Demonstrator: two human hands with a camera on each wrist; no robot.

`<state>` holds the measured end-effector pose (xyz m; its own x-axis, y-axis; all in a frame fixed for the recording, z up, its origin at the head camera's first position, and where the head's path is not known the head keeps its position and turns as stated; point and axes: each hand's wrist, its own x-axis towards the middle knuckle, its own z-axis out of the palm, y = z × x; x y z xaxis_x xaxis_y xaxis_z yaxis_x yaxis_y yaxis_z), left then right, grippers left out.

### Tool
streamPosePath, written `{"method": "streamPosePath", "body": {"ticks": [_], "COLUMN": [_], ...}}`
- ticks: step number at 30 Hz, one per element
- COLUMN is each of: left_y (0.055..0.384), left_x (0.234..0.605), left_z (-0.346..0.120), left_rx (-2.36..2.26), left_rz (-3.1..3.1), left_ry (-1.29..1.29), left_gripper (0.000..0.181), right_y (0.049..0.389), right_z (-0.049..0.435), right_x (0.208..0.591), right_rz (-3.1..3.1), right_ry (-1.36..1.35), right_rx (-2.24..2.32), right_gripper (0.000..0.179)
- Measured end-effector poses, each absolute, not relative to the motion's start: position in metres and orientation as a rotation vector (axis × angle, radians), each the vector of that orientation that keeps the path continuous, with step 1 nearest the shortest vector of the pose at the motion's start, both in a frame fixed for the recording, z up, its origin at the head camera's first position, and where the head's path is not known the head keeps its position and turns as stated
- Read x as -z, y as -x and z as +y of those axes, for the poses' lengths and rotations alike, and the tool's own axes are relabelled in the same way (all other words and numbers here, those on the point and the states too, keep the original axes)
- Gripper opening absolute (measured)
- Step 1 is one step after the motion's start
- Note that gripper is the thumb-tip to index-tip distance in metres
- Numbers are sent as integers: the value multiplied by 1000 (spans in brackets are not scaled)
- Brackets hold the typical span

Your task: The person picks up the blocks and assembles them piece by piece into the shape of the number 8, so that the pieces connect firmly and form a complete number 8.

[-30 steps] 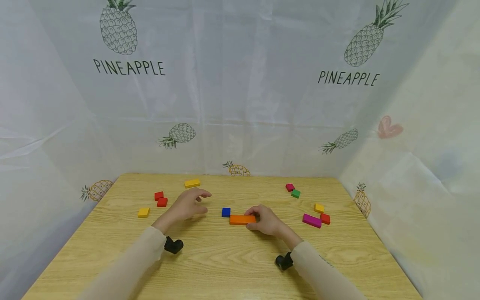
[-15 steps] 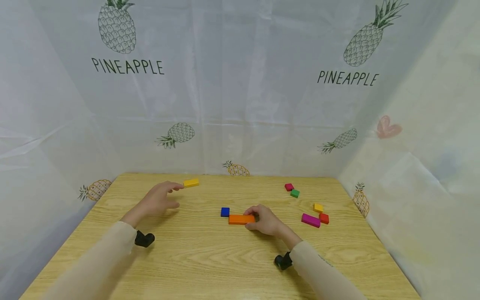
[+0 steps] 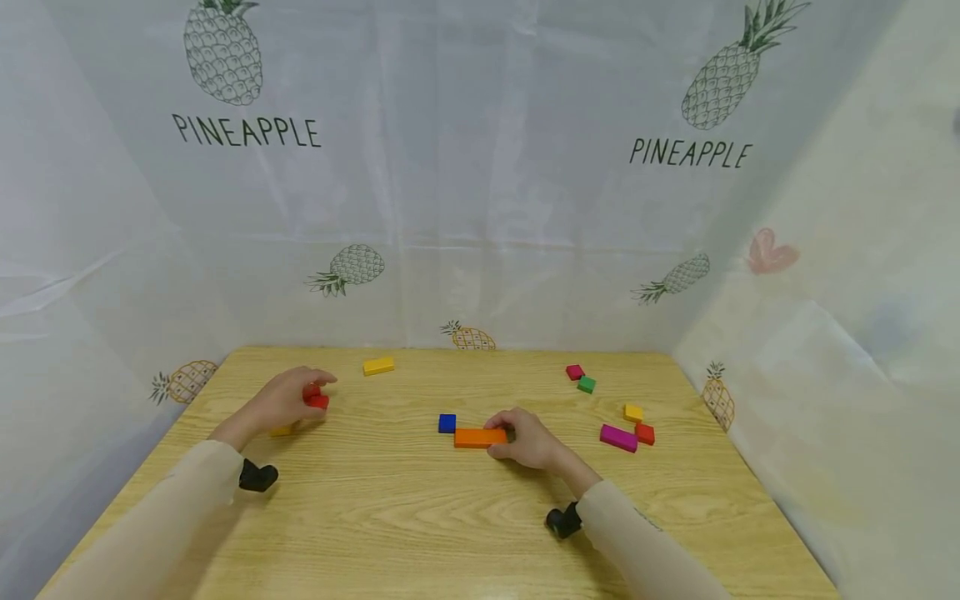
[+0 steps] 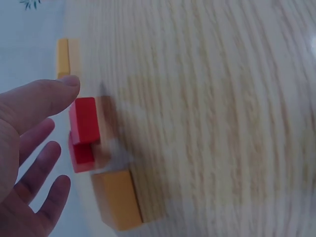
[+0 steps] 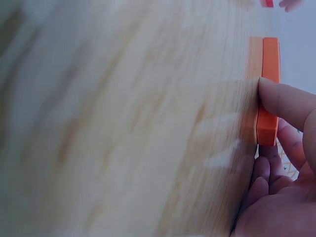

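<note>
My left hand [image 3: 281, 400] hovers at the left side of the table over two red blocks, its thumb and fingers spread apart. In the left wrist view the nearer red block [image 4: 87, 121] lies just past the thumb, with the other red block [image 4: 81, 158] touching it; a gap shows between fingers and blocks. A yellow block [image 4: 121, 200] lies beside them, mostly hidden under the hand in the head view. My right hand [image 3: 531, 440] pinches the right end of a long orange block [image 3: 474, 438] flat on the table. A blue block [image 3: 447, 423] sits behind its left end.
A long yellow block [image 3: 378, 367] lies near the table's back edge. On the right are a crimson block [image 3: 574, 372], a green block [image 3: 587, 384], a yellow block [image 3: 633, 412], a red block [image 3: 644, 433] and a purple block [image 3: 618, 437]. A pineapple-print cloth [image 3: 465, 183] encloses the table [image 3: 420, 525].
My left hand has moved left from near the blue block to above the red blocks. My right hand stays on the orange block. The head view has shifted slightly.
</note>
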<state>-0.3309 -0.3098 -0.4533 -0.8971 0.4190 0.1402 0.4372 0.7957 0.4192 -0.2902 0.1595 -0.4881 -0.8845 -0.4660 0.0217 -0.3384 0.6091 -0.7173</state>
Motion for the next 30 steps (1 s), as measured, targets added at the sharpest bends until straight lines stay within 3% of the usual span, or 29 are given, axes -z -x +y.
{"method": "streamPosePath", "body": {"ticks": [30], "left_y": [327], "left_x": [466], "left_z": [-321], "left_rx": [724], "left_rz": [-2950], "left_ry": [756], "left_gripper": [47], "right_y": [290], "right_z": [159], "right_x": [489], "right_rz": [2655], "right_ry": [712], "right_rx": [1144], "right_gripper": [21]}}
